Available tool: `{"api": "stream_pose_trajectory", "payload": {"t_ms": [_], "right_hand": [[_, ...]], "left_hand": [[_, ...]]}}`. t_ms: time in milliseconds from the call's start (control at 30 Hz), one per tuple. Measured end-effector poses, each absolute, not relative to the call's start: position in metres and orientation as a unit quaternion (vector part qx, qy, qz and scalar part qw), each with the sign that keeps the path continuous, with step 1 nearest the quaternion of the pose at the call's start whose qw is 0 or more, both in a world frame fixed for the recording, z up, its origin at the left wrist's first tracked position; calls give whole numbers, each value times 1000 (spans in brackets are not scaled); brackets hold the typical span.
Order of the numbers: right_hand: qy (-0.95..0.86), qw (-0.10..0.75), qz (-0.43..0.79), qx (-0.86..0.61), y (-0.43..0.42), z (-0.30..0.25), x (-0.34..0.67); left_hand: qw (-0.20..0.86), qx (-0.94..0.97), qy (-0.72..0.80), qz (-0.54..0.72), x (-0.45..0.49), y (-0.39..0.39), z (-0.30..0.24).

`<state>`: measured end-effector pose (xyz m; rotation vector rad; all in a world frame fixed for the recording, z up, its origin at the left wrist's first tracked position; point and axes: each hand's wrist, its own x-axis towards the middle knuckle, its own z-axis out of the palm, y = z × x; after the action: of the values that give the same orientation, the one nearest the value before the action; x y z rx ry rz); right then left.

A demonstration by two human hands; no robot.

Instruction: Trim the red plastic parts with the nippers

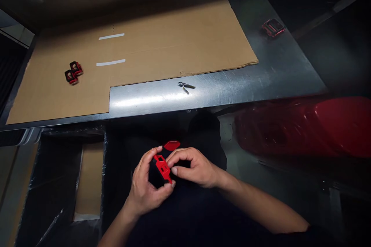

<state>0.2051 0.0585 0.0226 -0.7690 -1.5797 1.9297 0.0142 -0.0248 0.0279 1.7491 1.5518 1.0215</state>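
Head view: a person's left hand point(145, 190) and right hand point(193, 168) grip a red plastic part point(161, 168) between curled fingers, with a second red piece point(171, 146) just beyond it. Ahead, a pair of red parts point(73, 72) sits on a cardboard sheet point(174, 42) atop a steel table point(220, 92), with small metal pieces point(186, 86) and another red part point(273, 27) on the steel.

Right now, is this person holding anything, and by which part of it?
Yes: a small red perforated part. The left hand grips it at both ends between thumb and fingers, while the right hand seems to press its fingertips against the side edge.
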Motion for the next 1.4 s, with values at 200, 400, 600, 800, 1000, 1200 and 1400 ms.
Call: {"api": "stream_pose_trajectory", "payload": {"t_ms": [200,400,600,800,1000,1200,1400], "right_hand": [[-647,383,584,-306,53,34,204],[-663,375,561,-325,50,36,200],[-630,327,620,-335,49,33,200],[-596,287,665,-346,51,35,200],[-648,291,608,-353,54,39,196],[-639,321,620,-322,56,38,198],[-473,262,793,-281,58,27,202]], "left_hand": [[220,675,594,380,15,-21,28],[138,696,603,365,13,-18,26],[129,712,597,345,13,-18,25],[102,755,563,321,12,-14,25],[70,784,512,345,13,-11,20],[92,783,484,380,11,-13,15],[118,783,461,400,11,-12,16]]}}
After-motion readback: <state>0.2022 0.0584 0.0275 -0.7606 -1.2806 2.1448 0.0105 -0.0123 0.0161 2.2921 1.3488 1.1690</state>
